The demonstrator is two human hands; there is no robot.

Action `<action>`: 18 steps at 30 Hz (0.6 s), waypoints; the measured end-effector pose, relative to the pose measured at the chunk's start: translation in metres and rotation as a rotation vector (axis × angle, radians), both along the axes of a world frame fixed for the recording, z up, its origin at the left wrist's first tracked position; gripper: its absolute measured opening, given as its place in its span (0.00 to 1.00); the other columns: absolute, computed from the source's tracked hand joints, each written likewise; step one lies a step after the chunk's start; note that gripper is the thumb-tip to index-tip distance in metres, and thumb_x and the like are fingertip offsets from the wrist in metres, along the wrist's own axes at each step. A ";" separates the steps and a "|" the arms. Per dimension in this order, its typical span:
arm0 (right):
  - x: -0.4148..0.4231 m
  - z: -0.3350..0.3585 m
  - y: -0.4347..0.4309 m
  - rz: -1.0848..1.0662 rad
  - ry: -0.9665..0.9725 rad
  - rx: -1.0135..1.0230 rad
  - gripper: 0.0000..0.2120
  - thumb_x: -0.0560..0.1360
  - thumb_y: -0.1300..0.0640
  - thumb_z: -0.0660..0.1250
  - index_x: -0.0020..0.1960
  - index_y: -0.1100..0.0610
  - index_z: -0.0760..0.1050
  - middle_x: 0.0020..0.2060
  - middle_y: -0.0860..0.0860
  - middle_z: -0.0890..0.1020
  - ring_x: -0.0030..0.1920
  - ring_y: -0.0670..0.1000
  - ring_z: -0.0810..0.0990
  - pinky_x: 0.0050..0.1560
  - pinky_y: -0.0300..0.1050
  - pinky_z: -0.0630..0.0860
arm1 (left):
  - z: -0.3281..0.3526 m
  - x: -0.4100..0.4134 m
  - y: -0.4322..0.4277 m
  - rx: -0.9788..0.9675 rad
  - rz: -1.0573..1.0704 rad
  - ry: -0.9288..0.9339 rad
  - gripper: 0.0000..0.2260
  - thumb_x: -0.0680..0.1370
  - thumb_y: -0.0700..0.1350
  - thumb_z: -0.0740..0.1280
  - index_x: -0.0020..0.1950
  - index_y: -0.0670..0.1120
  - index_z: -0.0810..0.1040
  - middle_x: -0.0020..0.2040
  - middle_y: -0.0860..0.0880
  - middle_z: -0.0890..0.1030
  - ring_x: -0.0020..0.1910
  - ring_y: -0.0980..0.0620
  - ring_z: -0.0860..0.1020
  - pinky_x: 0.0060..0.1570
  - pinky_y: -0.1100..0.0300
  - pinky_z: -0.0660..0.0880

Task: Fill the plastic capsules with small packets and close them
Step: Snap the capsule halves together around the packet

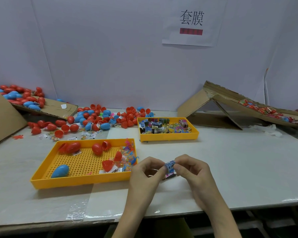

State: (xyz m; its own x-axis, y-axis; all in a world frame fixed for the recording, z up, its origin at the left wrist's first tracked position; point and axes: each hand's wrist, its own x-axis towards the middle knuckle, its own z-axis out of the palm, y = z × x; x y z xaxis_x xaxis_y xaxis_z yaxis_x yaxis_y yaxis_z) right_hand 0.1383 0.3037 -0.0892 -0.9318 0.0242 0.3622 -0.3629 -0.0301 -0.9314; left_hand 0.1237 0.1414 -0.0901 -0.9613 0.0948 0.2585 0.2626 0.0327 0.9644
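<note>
A small blue printed packet [169, 166] is pinched between the thumb and fingertips of the left hand [144, 171] and of the right hand [192, 170], above the front edge of the white work table [239, 169]. Much of the packet is covered by the fingers, and its print cannot be read. A dark-and-pink packet [169, 176] is seen just below it, partly hidden; whether it is held or lies on the table cannot be told. A blue egg-shaped plastic capsule [60, 171] lies closed in the near left corner of the yellow perforated tray [83, 182], left of the hands. A smaller yellow tray [169, 136] of packets stands nearer the rear edge. The cardboard ramp [229, 104] at the right edge is cut off by the frame.
</note>
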 end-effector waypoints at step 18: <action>0.004 0.005 -0.004 -0.041 -0.082 0.003 0.04 0.69 0.57 0.73 0.43 0.54 0.85 0.38 0.55 0.85 0.36 0.49 0.80 0.41 0.39 0.78 | 0.011 0.006 -0.011 0.103 -0.115 -0.122 0.03 0.77 0.37 0.71 0.49 0.43 0.79 0.29 0.46 0.79 0.22 0.50 0.74 0.28 0.58 0.76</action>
State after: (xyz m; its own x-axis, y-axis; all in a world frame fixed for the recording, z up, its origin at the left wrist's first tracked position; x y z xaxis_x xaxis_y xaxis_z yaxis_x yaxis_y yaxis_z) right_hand 0.1420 0.2992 -0.0844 -0.9565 0.0618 0.2850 -0.2863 -0.0136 -0.9580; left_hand 0.1299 0.1304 -0.0795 -0.9706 0.1846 0.1546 0.1397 -0.0914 0.9860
